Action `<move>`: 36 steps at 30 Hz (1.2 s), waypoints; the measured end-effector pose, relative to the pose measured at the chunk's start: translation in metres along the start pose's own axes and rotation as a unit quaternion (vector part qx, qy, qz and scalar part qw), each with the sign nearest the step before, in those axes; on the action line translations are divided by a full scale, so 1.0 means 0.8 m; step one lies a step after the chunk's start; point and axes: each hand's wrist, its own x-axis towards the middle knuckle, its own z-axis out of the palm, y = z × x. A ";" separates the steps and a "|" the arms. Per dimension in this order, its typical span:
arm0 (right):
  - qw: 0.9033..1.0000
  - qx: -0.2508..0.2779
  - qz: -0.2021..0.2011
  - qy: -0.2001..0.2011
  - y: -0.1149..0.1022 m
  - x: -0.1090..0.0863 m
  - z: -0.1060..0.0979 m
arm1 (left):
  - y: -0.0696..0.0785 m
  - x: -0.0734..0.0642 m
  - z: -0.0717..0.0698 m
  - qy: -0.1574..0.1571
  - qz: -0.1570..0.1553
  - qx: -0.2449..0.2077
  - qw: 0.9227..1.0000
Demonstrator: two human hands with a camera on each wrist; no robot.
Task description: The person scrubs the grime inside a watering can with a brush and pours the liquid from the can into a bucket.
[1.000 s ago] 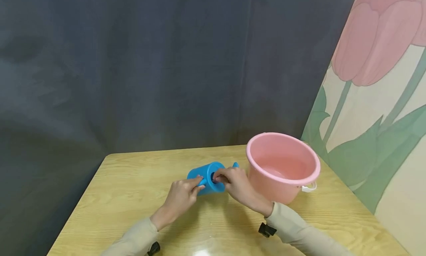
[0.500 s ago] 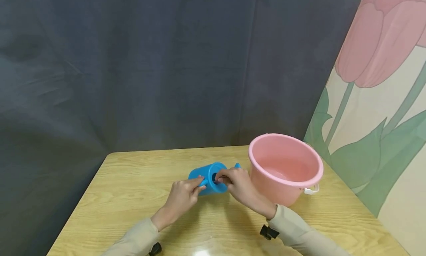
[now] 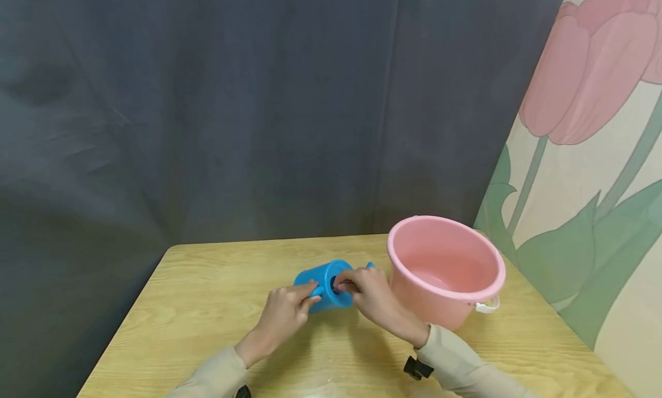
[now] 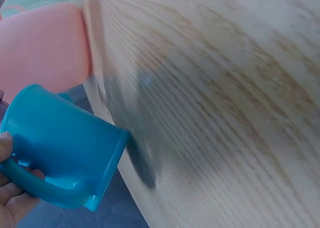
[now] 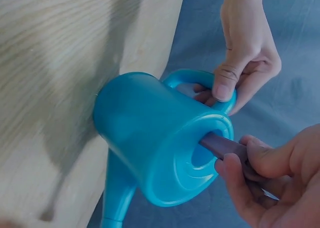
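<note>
A blue watering can (image 3: 314, 276) is tilted over the table, its round opening turned toward my right hand. My left hand (image 3: 281, 316) grips the handle (image 5: 195, 77), with the thumb pressed on top of it in the right wrist view. My right hand (image 3: 371, 293) is at the mouth of the can. Between its thumb and fingers it pinches a flat, dark purplish-brown piece (image 5: 220, 146), whose far end reaches into the opening and is hidden there. In the left wrist view the can (image 4: 65, 138) has its base edge close to the tabletop.
A pink bucket (image 3: 434, 309) with a white handle fitting (image 3: 486, 307) stands just right of the can, upright on the wooden table (image 3: 207, 294). A dark curtain (image 3: 233, 128) hangs behind the table. At the right is a wall painted with tulips (image 3: 579, 82).
The head view has shifted slightly, so everything sits a little lower in it. Both hands keep nearly the same hold on the watering can and the dark piece.
</note>
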 end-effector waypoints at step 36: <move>1.000 0.007 0.025 -0.002 0.001 0.003 0.005 | 0.001 0.000 0.003 0.005 -0.002 0.003 1.000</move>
